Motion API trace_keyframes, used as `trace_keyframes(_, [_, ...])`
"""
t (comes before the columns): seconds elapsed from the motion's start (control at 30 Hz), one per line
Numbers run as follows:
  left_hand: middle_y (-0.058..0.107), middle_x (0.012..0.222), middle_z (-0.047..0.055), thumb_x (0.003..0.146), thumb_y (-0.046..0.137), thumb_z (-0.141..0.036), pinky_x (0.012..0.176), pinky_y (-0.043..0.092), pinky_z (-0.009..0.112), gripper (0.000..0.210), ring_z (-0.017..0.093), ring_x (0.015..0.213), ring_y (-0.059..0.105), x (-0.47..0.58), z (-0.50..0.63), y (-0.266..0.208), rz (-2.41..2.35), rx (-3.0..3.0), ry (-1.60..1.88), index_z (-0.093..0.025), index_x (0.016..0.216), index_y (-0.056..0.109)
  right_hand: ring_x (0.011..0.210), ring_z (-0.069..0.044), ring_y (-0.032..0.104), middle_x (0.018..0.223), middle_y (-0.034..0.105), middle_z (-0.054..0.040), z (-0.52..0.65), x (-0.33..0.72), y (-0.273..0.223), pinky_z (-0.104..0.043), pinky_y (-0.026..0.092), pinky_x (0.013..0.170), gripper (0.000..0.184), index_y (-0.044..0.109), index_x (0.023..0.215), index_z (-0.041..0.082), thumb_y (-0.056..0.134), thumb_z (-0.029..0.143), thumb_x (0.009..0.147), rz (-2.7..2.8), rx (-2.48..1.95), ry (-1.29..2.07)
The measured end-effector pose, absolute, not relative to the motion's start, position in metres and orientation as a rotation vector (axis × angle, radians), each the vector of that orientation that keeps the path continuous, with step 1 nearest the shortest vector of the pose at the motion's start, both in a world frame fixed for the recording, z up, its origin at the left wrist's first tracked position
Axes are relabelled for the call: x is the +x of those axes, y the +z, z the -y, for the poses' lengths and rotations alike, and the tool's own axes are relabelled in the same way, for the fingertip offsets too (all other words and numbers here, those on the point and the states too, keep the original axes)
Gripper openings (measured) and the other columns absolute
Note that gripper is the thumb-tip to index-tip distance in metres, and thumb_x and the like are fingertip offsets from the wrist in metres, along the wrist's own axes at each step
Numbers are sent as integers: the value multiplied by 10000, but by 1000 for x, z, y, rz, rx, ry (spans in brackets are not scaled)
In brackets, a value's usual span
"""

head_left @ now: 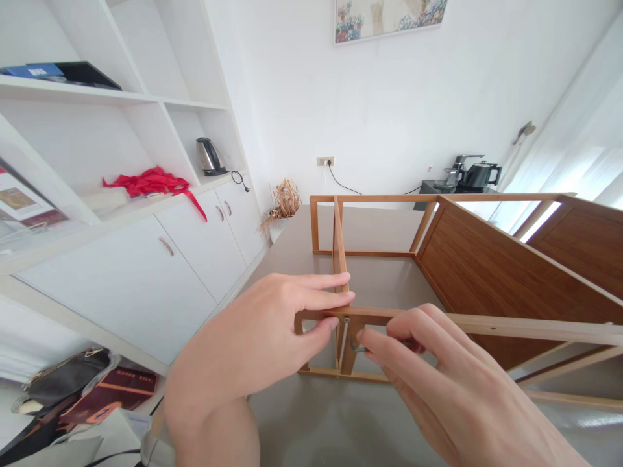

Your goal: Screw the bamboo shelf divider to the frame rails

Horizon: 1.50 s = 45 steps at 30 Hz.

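A wooden rack [379, 314] with slim rails and broad brown panels lies on a grey surface. My left hand [272, 324] grips its corner, where a crosspiece [339, 240] meets the near rail. Two fingers rest over the crosspiece and the thumb presses lower, beside the joint. A small metal screw head [347, 319] shows in the rail just right of that thumb. My right hand [438, 370] is closed, pinching a bent metal piece that looks like a hex key [359, 348]. Most of this piece is hidden by the fingers, and I cannot tell whether it touches the screw.
White shelving [146, 97] on the left holds an electric kettle [209, 157] and red ribbon [150, 181]. Bags and a dark red box [117, 392] sit low at left. Dried plants [285, 200] stand in the corner; a coffee maker [452, 175] is behind the rack.
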<state>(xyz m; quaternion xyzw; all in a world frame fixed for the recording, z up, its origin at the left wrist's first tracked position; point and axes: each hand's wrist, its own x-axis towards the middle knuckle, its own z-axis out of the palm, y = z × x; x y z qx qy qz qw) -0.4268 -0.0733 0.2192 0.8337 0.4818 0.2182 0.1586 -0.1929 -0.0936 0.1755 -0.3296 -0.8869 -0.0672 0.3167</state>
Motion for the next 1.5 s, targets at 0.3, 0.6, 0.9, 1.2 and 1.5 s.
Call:
trace_keyframes(0.3, [596,1375,-159,891,598,-283,732,620,191,352,167,1055,718,-427,70,218,-1370,2310,673,-428,1188,717,692,-148,446,821,553,-39,91,-197,176,-277,380,612,328,647,1083,198,376,79,942,2327,-868,-276])
trace_keyframes(0.6, [616,1342,-154,866,600,-220,936,591,230,388,192,1187,653,-425,70,218,-1336,2267,720,-394,1188,725,678,-141,463,820,568,-43,92,-198,177,-274,397,604,304,648,1113,195,393,133,960,2304,-853,-283])
trace_keyframes(0.9, [631,1320,-136,861,601,-214,948,592,254,376,210,1202,642,-424,71,218,-1335,2252,732,-369,1175,738,692,-138,452,840,564,-43,92,-199,177,-265,394,598,300,647,1122,193,410,122,953,2289,-854,-273])
trace_keyframes(1.2, [603,1357,-138,898,582,-269,862,623,251,360,220,1196,648,-426,71,218,-1346,2278,684,-397,1206,714,715,-144,448,849,549,-44,92,-198,174,-270,397,620,316,634,1137,189,451,63,913,2279,-849,-255])
trace_keyframes(1.5, [579,1385,-133,947,532,-284,970,574,263,355,210,1242,613,-425,73,218,-1315,2371,681,-394,1248,686,697,-140,456,824,555,-40,94,-203,175,-267,403,623,302,645,1103,201,495,52,887,2242,-880,-267])
